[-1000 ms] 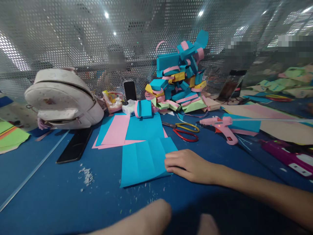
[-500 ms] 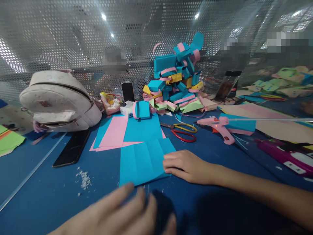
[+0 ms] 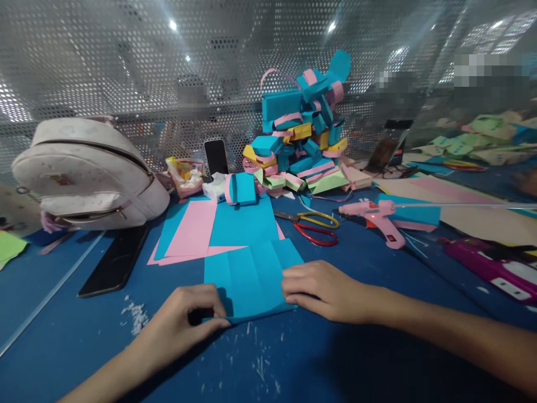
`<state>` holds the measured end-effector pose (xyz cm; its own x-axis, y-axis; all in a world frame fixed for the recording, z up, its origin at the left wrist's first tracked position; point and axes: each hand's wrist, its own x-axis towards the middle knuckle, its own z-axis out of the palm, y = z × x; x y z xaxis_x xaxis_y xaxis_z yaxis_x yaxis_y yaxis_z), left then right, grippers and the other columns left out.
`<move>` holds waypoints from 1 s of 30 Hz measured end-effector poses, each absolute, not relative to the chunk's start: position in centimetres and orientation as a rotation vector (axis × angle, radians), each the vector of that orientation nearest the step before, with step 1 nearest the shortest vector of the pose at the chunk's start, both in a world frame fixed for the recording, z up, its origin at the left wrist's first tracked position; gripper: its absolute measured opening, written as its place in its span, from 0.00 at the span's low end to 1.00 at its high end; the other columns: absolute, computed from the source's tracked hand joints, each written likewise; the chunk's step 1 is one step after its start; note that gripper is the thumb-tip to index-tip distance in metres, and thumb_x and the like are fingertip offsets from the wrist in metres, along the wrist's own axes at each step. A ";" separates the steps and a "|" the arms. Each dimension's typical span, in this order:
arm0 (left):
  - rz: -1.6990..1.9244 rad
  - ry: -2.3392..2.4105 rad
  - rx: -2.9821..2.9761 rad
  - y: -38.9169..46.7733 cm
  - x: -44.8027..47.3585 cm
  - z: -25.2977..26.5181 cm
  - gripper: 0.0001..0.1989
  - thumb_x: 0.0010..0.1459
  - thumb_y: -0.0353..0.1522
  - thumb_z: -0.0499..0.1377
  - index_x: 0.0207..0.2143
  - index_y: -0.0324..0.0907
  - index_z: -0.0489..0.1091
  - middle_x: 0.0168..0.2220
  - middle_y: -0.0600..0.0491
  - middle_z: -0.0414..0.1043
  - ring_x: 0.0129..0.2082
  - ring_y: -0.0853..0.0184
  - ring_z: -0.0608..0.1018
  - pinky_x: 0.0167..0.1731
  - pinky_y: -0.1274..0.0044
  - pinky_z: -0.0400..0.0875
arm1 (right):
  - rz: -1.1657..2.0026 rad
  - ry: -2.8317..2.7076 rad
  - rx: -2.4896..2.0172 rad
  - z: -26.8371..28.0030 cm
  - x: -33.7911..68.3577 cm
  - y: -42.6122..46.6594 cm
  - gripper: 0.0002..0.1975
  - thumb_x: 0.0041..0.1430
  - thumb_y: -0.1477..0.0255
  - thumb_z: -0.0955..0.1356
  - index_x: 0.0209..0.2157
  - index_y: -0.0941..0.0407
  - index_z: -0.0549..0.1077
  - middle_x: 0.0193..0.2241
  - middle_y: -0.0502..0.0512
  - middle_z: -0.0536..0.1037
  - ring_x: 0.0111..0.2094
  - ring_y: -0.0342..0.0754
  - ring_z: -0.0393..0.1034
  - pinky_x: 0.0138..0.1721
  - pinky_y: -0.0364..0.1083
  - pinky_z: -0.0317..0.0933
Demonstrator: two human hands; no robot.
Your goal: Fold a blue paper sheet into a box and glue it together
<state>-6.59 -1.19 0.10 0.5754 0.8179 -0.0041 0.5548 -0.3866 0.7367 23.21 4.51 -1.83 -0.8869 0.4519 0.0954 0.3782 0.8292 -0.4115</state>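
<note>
A blue sheet of paper point(image 3: 254, 282) with upright crease lines lies before me, its near edge slightly raised off the table. At its near left corner, my left hand point(image 3: 187, 316) pinches the edge between thumb and fingers. My right hand point(image 3: 321, 290) is closed over the right edge, fingers together and thumb side low; the fingertips are partly hidden. Beyond the sheet are more blue and pink papers point(image 3: 193, 226). Scissors with one yellow and one red handle point(image 3: 316, 228) lie just past my right hand, beside a pink glue gun point(image 3: 384, 218) with a clear glue stick.
A tall pile of folded blue, pink and yellow paper pieces point(image 3: 310, 134) stands at the back. Leftward are a white backpack point(image 3: 92, 173), a black phone point(image 3: 115, 263) and white crumbs point(image 3: 136, 318). A purple tool point(image 3: 490, 268) lies at right. A metal mesh panel point(image 3: 142, 67) rises behind.
My left hand, blurred and apart from the sheet before, has moved in and taken hold of its near left corner. My right hand stays at the right edge. The view has shifted slightly.
</note>
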 end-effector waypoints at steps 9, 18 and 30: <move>0.417 1.176 2.161 -1.6 -6.5 -0.2 0.12 0.65 0.35 0.54 0.29 0.42 0.66 0.29 0.57 0.68 0.30 0.70 0.71 0.31 0.78 0.62 | 0.614 -2.844 -0.668 -1.3 23.2 4.5 0.13 0.69 0.69 0.59 0.30 0.56 0.64 0.28 0.48 0.65 0.30 0.42 0.59 0.30 0.43 0.47; 0.306 1.135 2.475 -1.9 -6.6 -0.7 0.11 0.70 0.33 0.44 0.32 0.43 0.57 0.30 0.57 0.62 0.30 0.68 0.66 0.31 0.75 0.57 | 0.528 -2.871 -0.650 -1.5 23.3 4.4 0.12 0.69 0.69 0.59 0.30 0.56 0.63 0.27 0.48 0.64 0.29 0.42 0.57 0.30 0.43 0.47; 0.191 0.924 2.742 -1.1 -6.9 -0.8 0.11 0.69 0.34 0.47 0.30 0.43 0.55 0.30 0.55 0.62 0.30 0.66 0.66 0.28 0.74 0.57 | 0.249 -2.979 -0.485 -1.8 23.5 4.4 0.11 0.68 0.70 0.58 0.30 0.55 0.61 0.29 0.49 0.63 0.30 0.44 0.55 0.29 0.45 0.44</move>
<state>-6.85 -1.13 -0.78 0.7912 0.6098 0.0466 0.5781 -0.7706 0.2681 23.50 4.42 -1.81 -0.9424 0.3235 0.0845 0.3050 0.9353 -0.1795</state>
